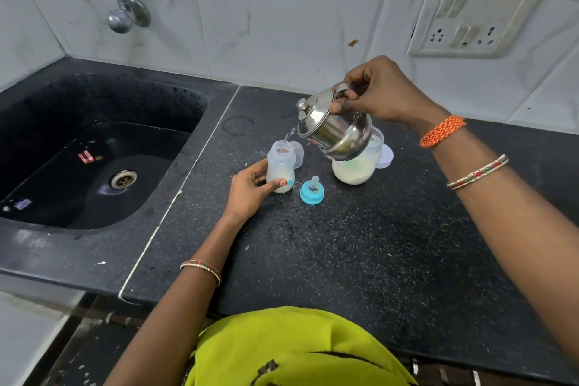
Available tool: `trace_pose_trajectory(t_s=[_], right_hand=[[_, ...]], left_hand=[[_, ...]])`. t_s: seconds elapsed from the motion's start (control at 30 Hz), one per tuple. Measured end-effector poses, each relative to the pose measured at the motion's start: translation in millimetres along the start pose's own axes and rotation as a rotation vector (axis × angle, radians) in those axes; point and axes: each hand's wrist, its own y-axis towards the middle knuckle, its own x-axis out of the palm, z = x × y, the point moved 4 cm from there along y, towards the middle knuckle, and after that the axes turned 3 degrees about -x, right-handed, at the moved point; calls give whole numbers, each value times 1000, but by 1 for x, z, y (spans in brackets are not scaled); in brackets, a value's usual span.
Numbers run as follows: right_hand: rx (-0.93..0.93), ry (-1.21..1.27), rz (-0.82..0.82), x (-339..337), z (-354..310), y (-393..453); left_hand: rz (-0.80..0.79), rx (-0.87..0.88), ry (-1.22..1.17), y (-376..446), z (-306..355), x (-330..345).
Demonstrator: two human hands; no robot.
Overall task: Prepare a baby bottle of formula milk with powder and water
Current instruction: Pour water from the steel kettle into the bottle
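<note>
While water runs from the kettle (333, 131) into the bottle (281, 168) on the table (360, 244), the left hand (247, 194) keeps a half-closed grip low on its side, thumb across the front. Light, slick plastic probably tips easily, so low suits. The right hand (376, 91) curls tightly round the kettle's handle, above the left grip.

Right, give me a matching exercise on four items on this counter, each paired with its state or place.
Things:
1. steel kettle
2. baby bottle
3. blue teat cap
4. powder jar

States:
A. lying loose on the counter
B. standing open, steadied by the left hand
C. tilted, pouring water, gripped by the right hand
D. standing behind the kettle, partly hidden

Pairs: 1-C, 2-B, 3-A, 4-D
</note>
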Motion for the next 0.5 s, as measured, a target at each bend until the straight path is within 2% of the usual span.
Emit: trace_pose_trajectory(t_s=[0.5], right_hand=[[25,-37,34,-2,-4,-2]], left_hand=[[0,-26,8,1,-4,-1]])
